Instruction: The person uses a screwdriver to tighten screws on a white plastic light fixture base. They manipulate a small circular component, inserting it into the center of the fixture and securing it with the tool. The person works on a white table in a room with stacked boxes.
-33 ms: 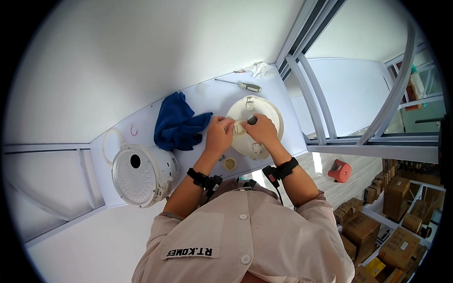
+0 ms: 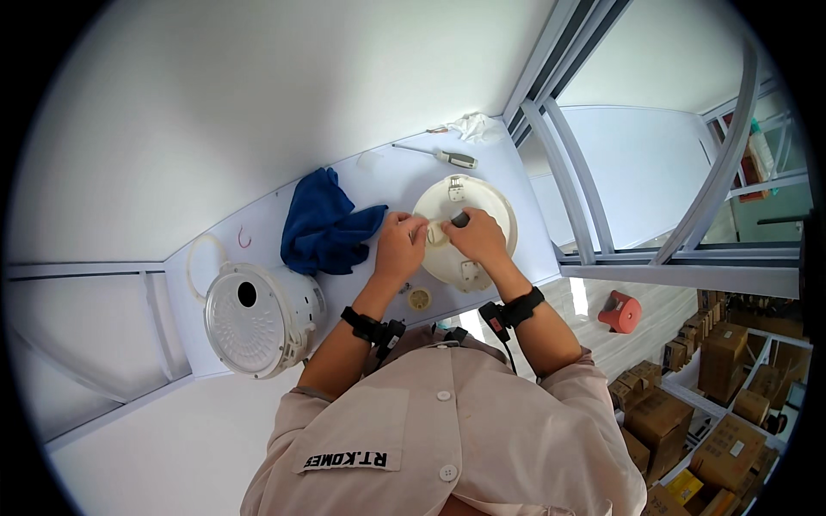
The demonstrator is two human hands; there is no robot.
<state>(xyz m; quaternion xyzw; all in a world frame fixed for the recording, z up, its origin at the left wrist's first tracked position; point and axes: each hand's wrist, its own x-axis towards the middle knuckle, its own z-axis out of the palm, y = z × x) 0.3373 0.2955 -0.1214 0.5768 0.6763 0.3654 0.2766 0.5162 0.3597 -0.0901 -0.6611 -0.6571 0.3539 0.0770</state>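
A round off-white appliance lid (image 2: 449, 255) lies on the table with metal-coloured brackets at its top and bottom edges. My left hand (image 2: 401, 247) is at its left side, thumb and fingers pinched together; what is between them is too small to make out. Over the lid's middle, my right hand (image 2: 482, 237) is closed on a small dark grey piece (image 2: 460, 220). Between both hands' fingertips shows a small cream-coloured part (image 2: 435, 233), and I cannot tell whether it is fixed to the lid. A small round yellowish disc (image 2: 419, 298) rests near my left wrist.
Left of my hands lies a crumpled blue cloth (image 2: 323, 225). A white cylindrical appliance body (image 2: 258, 320) with a pale handle lies beyond it. Behind the lid are a screwdriver (image 2: 456, 159) and a white crumpled bag (image 2: 476, 127). A metal-framed partition (image 2: 564, 172) borders the right.
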